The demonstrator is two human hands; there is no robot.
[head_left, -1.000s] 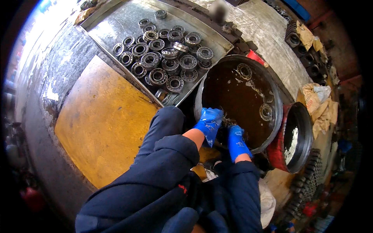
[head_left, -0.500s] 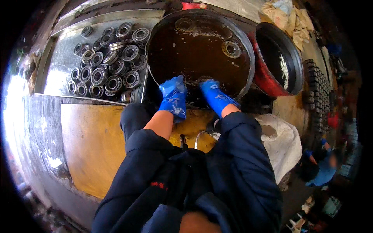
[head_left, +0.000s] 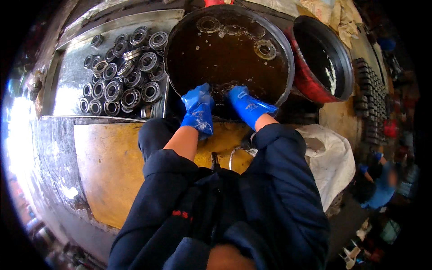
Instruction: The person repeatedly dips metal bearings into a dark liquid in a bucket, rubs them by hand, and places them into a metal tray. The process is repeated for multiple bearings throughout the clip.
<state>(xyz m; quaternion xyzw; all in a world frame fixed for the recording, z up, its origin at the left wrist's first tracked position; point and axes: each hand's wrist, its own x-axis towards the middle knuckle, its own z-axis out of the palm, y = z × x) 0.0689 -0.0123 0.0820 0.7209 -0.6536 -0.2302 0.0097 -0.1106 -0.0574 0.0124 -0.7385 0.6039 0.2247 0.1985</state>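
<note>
Both my hands wear blue gloves and work at the near side of a wide round drum (head_left: 291, 58) of dark brown liquid. My left hand (head_left: 197, 103) is closed at the near-left rim; what its fingers hold, if anything, is hidden. My right hand (head_left: 245, 104) reaches over the near rim, its fingertips lost in the liquid among froth and ripples. In the drum, one ring-shaped bearing (head_left: 265, 49) shows at the far right and another bearing (head_left: 208, 24) at the far left.
Left of the drum, a metal tray (head_left: 67, 76) carries a heap of steel bearings (head_left: 130, 97). A red drum (head_left: 310, 78) with dark liquid stands to the right. Stacked dark parts (head_left: 370, 96), a white sack (head_left: 333, 157) and another person (head_left: 380, 186) are farther right. A yellow board (head_left: 105, 171) lies nearby.
The view has shifted slightly. My right hand has moved a little left, toward my left hand, and is turned slightly. My left hand stays at the near rim.
</note>
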